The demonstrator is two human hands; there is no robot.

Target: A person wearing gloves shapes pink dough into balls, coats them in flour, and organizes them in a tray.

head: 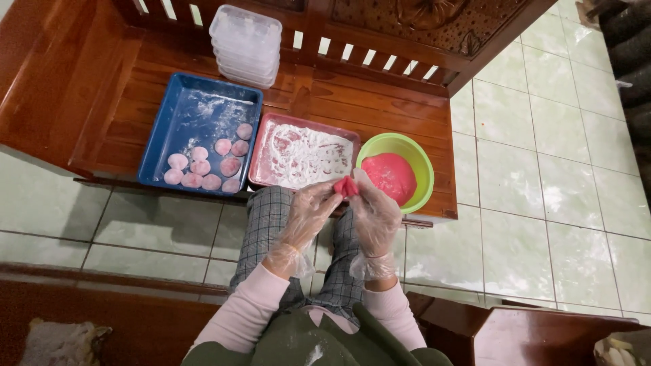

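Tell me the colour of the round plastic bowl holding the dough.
Lime green round plastic bowl, holding pinkish-red dough; head view.

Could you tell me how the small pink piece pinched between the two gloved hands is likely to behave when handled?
The pink piece looks soft: it seems to fold between the left hand and right hand. It is probably sticky, given the flour tray. Being small, it is likely light, like the dusted rounds.

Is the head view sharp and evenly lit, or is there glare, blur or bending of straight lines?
In the head view, the light is soft and even; the wooden bench and the tiled floor show pale sheen, not hard glare. The left hand and right hand, both gloved, pinch a piece of red dough and look sharp. Floor lines curve near the edges, a wide-lens effect.
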